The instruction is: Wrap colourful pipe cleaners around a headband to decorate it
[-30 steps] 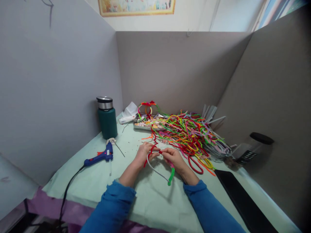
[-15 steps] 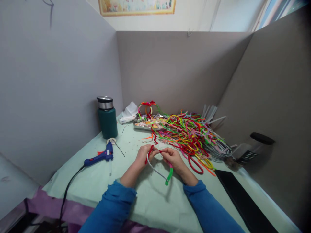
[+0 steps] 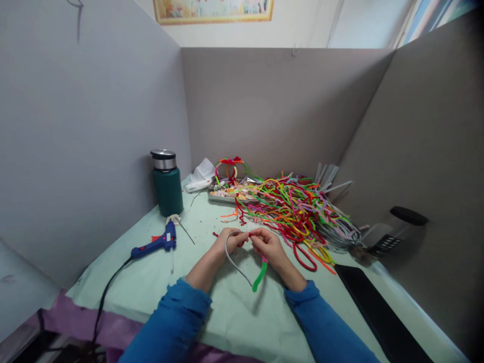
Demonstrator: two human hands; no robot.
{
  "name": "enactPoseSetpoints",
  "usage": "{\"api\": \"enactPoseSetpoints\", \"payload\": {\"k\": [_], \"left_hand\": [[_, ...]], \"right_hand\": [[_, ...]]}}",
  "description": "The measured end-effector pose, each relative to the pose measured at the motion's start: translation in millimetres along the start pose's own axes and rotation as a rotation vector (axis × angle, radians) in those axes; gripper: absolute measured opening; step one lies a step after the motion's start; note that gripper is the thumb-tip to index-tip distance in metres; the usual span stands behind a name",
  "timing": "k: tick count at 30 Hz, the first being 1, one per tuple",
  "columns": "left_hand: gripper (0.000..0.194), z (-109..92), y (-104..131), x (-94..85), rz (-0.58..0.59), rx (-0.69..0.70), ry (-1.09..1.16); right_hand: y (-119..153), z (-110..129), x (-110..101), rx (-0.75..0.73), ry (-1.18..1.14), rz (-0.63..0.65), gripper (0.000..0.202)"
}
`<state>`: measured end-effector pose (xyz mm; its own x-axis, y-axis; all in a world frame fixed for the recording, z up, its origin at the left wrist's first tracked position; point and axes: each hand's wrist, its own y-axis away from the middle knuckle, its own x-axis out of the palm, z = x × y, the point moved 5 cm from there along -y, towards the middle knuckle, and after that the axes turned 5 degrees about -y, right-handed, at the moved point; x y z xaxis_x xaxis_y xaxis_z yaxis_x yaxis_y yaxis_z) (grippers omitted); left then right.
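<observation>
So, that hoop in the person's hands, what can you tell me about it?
The hoop has a thin grey band, bare on its left, and a fuzzy green section at lower right, with pink above and red between the hands. The coloured covering looks like pipe cleaner. It appears tilted and raised over the table, its far side held by the left hand and right hand. Whether it closes fully is unclear.

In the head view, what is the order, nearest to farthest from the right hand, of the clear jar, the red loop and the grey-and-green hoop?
1. Grey-and-green hoop: held at the right hand.
2. Red loop: just to its right, on the table.
3. Clear jar: far right, beyond the loop.
</observation>
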<state>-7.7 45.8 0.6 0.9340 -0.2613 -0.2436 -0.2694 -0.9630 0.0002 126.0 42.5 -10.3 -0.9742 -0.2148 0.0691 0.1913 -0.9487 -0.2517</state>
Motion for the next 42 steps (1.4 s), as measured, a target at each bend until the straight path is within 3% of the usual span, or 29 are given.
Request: {"api": "enactPoseSetpoints", "payload": {"k": [7, 10, 14, 19, 29, 33, 39, 42], "left_hand": [[0.012, -10, -3, -10.7, -0.11, 0.199, -0.166], [0.016, -7, -5, -9.7, -0.061, 0.237, -0.242], [0.02, -3, -4, -7.2, 0.009, 0.213, -0.186], [0.027, -11, 4, -6.8, 0.059, 0.198, -0.16], [0.028, -7, -1, -12.6, -0.11, 0.233, -0.356], [0.025, -13, 2, -16.6, -0.245, 0.241, -0.47], [0.024, -16, 2, -14.9, -0.221, 0.249, -0.409], [0.023, -17, 4, -16.6, -0.299, 0.271, -0.442]], "right_hand": [[1, 3, -2, -0.051, -0.006, 0.004, 0.023], [1, 2, -4, -0.045, -0.013, -0.002, 0.022], [1, 3, -3, -0.028, -0.016, -0.001, 0.02], [1, 5, -4, -0.019, 0.02, 0.003, 0.021], [0, 4, -4, -0.049, 0.06, 0.001, 0.02], [0, 2, -4, -0.047, 0.046, 0.008, 0.021], [-1, 0, -3, -0.021, 0.036, 0.007, 0.022], [-1, 0, -3, -0.015, 0.017, 0.001, 0.023]]}}
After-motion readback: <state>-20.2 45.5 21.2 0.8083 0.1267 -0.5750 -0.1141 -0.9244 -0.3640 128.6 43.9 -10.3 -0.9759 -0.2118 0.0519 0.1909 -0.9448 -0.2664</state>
